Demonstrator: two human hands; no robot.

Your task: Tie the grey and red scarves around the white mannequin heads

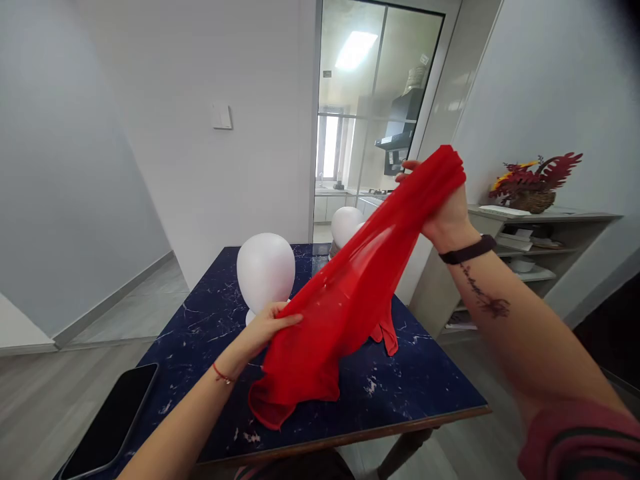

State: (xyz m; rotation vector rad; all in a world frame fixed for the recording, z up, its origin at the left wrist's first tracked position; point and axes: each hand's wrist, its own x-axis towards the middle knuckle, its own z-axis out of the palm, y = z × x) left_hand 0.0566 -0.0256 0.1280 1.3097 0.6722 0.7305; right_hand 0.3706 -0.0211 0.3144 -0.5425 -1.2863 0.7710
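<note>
A sheer red scarf [345,287] stretches diagonally across the view. Its gathered upper end is gripped by my right hand [447,210], raised on the right; some of that hand's fingers are hidden behind the cloth. Lower down, my left hand [270,327] pinches the scarf's left edge between thumb and fingers. The scarf's loose bottom end drapes onto the dark blue marbled table [400,387], and a red corner of cloth hangs behind it. Just beyond my left hand stands a smooth white mannequin head [265,270].
A second white rounded form [347,225] shows behind the scarf, near the glass door [350,133]. At the lower left lies a black phone [110,423]. To the right, a shelf unit [545,219] carries a basket of artificial leaves [535,193].
</note>
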